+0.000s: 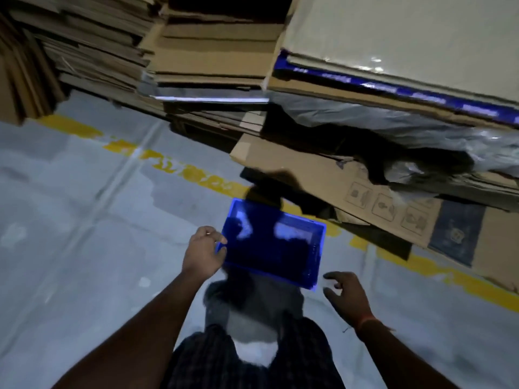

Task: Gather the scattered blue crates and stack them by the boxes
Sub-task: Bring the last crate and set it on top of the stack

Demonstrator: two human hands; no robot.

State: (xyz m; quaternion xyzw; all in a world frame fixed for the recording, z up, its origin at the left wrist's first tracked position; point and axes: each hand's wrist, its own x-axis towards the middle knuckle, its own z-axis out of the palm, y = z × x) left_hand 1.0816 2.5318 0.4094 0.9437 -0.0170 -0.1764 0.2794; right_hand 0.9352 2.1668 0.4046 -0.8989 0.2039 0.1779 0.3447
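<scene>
One blue plastic crate (pixel 271 244) is in front of me, seen from above with its open inside showing. My left hand (pixel 202 252) grips its left rim, fingers curled over the edge. My right hand (pixel 346 294) hovers just off the crate's near right corner, fingers spread and holding nothing. Stacks of flattened cardboard boxes (pixel 393 192) lie right behind the crate. I cannot tell whether the crate rests on the floor or hangs above it. No other crate is in view.
Tall piles of folded cardboard (pixel 118 49) fill the back and right. A worn yellow line (pixel 174 167) crosses the grey floor (pixel 70 220) diagonally. My legs and a shoe (pixel 252 318) are below the crate. A white-topped wrapped stack (pixel 407 43) overhangs at upper right.
</scene>
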